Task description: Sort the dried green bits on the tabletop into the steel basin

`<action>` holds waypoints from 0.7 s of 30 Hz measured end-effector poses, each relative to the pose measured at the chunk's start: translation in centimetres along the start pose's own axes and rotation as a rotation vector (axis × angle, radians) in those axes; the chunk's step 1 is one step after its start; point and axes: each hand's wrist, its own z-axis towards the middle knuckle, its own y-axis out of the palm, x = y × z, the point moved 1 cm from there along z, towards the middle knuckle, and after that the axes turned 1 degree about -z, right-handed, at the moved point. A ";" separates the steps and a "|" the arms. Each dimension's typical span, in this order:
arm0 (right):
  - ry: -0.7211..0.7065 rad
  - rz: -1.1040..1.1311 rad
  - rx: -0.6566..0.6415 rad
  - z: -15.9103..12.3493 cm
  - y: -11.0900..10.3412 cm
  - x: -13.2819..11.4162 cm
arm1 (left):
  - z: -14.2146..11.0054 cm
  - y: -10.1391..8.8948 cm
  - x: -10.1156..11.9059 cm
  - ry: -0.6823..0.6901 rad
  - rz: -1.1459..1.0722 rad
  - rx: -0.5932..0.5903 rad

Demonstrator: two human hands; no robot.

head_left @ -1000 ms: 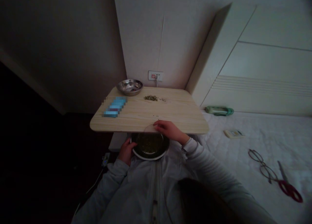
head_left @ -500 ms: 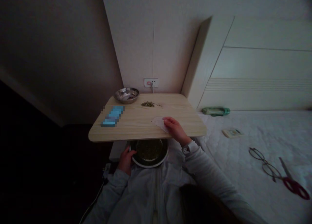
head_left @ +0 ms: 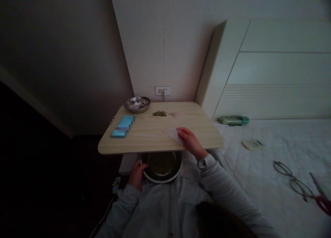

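Observation:
My right hand (head_left: 190, 140) pinches a thin, whitish, see-through sheet (head_left: 175, 134), which lies low over the front of the wooden table (head_left: 144, 141). Whether it is paper or plastic I cannot tell. A few dark specks show at its left edge. Farther back on the tabletop is a small heap of dry green and brown bits (head_left: 159, 113), with some crumbs to its right. Below the table's front edge, my left hand (head_left: 137, 175) grips the left rim of a round dark dish with a white outer rim (head_left: 161, 180). Dark greenish contents cover its bottom, and the table hides its far side.
A steel bowl (head_left: 137, 104) stands at the table's back left, near a blurred-out phone (head_left: 123, 127). On the bed to the right lie a green bottle (head_left: 234, 120), a small pale packet (head_left: 253, 144), eyeglasses (head_left: 293, 180) and red-handled scissors (head_left: 323, 204).
The whole view has shifted slightly, so everything sits a little farther right and lower. Both hands keep their holds, with little movement relative to the table.

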 end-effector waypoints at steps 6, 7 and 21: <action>0.000 0.065 0.071 -0.1 0.1 -0.2 | 0.0 -0.1 -0.1 0.033 0.084 0.021; 0.003 0.076 0.078 -0.2 0.2 -0.3 | 0.0 -0.1 0.0 0.026 0.090 0.028; -0.068 -0.013 0.182 0.4 0.1 0.2 | -0.2 0.0 0.3 0.005 0.121 0.043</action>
